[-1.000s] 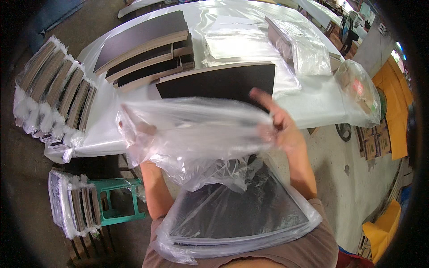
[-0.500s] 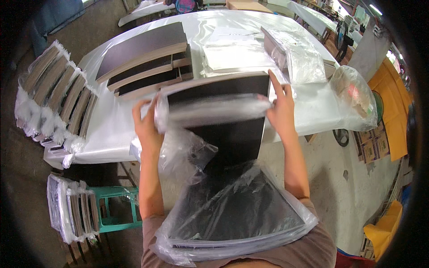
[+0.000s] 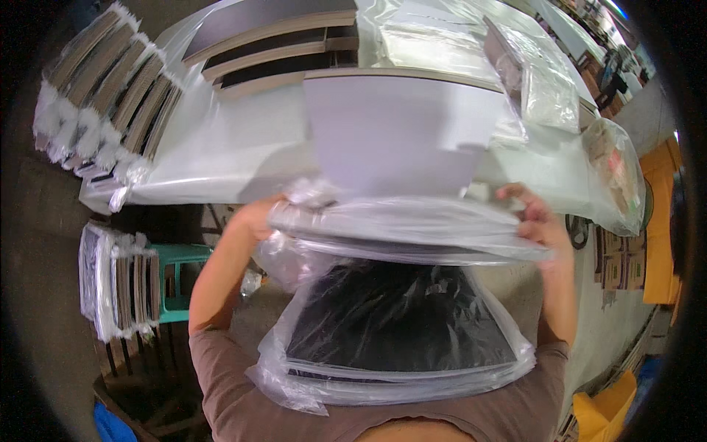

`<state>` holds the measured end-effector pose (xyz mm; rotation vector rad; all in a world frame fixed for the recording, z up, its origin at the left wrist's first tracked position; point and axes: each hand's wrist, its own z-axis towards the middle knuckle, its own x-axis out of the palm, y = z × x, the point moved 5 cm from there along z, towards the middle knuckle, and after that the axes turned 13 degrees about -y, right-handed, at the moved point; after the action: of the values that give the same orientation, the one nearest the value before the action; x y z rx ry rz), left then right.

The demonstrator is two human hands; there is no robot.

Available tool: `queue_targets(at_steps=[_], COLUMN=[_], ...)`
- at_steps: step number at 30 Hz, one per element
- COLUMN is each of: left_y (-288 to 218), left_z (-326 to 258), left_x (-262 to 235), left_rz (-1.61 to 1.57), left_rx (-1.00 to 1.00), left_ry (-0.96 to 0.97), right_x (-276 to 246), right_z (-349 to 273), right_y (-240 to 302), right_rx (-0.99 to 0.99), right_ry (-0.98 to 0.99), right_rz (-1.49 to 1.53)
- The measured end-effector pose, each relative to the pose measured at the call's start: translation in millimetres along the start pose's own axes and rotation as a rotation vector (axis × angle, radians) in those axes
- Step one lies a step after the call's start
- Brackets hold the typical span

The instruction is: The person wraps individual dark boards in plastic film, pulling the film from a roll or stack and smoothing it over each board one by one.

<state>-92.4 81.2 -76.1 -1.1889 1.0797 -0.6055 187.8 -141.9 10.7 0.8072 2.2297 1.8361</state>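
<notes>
Clear plastic [image 3: 416, 219]: has shifted since the earlier frame from the middle of the board [image 3: 401, 136] to its near end; now a gathered band, long axis left to right.
Left hand [image 3: 259, 217]: fingers curled at the band's left end, tips hidden; I cannot tell whether they pinch.
Right hand [image 3: 535, 217]: bent, parted fingers at the band's right end; blur hides any pinch.
Board: straight ahead, just beyond the band and between both hands, neither clearly nearer; far edge over the table [image 3: 247, 151], near end hidden.
Near bag [image 3: 449, 383]: clear, against the brown shirt [image 3: 254, 387], a dark board [image 3: 383, 317] inside.
Round bag [image 3: 615, 177]: clear, at the table's right end, holding something brownish, unclear.
Wrapped boards [image 3: 110, 92]: plastic-covered row, table's left end.
</notes>
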Motion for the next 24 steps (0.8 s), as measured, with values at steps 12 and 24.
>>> queue_targets(at_steps=[12,24], left_y=[161,254], left_z=[-21,-31], left_x=[95,60], left_rz=[-0.564,0.242], left_rx=[-0.692,-0.589], left_ry=[-0.516,-0.803], right_x=[-54,-112], right_z=[26,96], right_y=[-200,-247], right_rx=[0.385,0.034], right_ry=[-0.333,-0.121], right_rz=[0.267,-0.936])
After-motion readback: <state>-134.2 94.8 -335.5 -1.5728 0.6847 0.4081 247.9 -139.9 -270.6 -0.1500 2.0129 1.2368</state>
